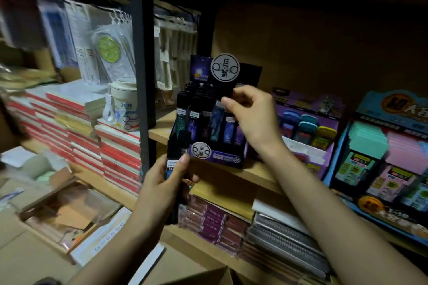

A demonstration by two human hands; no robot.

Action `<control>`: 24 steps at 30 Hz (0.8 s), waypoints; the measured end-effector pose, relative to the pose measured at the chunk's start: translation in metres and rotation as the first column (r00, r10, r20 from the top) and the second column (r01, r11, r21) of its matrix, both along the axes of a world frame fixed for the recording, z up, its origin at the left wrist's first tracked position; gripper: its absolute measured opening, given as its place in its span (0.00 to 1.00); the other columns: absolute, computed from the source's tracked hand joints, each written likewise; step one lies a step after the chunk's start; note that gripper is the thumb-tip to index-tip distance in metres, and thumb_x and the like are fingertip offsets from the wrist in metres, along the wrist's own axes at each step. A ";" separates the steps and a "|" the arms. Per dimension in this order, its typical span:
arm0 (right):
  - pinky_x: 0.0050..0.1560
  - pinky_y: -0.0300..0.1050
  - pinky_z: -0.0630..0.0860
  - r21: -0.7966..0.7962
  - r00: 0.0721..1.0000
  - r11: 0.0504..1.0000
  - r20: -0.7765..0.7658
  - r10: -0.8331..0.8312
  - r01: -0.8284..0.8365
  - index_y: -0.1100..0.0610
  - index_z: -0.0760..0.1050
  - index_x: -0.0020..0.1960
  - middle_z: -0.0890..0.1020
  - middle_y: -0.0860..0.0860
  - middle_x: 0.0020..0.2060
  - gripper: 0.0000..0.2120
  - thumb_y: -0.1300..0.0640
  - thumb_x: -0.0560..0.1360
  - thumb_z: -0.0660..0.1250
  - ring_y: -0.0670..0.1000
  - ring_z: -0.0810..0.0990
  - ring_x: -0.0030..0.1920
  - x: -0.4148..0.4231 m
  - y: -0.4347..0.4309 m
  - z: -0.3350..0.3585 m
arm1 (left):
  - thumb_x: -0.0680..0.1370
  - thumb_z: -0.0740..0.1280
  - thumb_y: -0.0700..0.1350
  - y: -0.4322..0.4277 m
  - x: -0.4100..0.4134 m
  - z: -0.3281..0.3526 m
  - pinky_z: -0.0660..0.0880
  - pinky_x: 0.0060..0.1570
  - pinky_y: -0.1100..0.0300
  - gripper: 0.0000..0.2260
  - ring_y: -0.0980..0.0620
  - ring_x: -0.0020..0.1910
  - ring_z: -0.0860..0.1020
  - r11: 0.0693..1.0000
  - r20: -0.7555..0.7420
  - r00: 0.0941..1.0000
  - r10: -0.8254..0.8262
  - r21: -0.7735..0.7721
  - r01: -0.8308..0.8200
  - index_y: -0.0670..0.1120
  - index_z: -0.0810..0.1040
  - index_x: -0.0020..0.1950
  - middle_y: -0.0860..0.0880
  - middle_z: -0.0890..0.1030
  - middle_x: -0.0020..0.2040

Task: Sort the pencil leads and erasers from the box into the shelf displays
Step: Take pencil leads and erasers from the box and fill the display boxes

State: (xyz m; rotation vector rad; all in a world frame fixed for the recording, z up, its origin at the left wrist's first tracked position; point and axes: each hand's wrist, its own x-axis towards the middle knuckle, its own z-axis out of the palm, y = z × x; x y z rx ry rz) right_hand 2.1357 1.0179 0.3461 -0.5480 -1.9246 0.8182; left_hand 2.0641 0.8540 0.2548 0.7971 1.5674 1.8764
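Right hand [252, 118] pinches lead case [216, 120] standing in display box [217, 157]. Left hand [162, 183] grips lead packs [171, 166] just below display box.

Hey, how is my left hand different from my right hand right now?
The left hand is low, by the front corner of the lead display box, while the right hand is raised over its rows. The left hand grips a bundle of dark lead cases; the right hand pinches the top of one blue case standing in the box. Both hold lead cases.
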 end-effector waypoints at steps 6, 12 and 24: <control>0.40 0.28 0.70 0.171 0.996 0.985 0.069 -0.048 0.035 0.57 0.81 0.49 0.81 0.46 0.39 0.06 0.56 0.73 0.70 0.43 0.78 0.40 -0.021 0.000 -0.020 | 0.69 0.64 0.61 -0.005 -0.004 0.005 0.72 0.23 0.65 0.17 0.59 0.24 0.75 0.999 0.021 0.999 0.038 0.030 -0.039 0.51 0.76 0.48 0.52 0.81 0.31; 0.40 0.36 0.75 0.123 0.991 0.991 0.117 -0.066 0.052 0.56 0.82 0.46 0.81 0.46 0.36 0.05 0.56 0.72 0.71 0.44 0.78 0.38 -0.026 0.005 -0.024 | 0.72 0.63 0.58 -0.008 -0.004 0.009 0.71 0.23 0.68 0.17 0.59 0.24 0.77 0.997 0.031 0.998 0.057 0.042 -0.058 0.45 0.73 0.47 0.53 0.80 0.29; 0.34 0.42 0.72 0.269 0.916 0.952 0.327 -0.233 0.146 0.57 0.78 0.35 0.79 0.53 0.28 0.17 0.45 0.75 0.66 0.52 0.79 0.32 -0.020 0.006 -0.023 | 0.71 0.62 0.58 -0.011 0.001 0.012 0.74 0.24 0.66 0.17 0.60 0.26 0.79 1.000 0.004 1.000 0.025 0.018 -0.025 0.46 0.73 0.50 0.55 0.81 0.30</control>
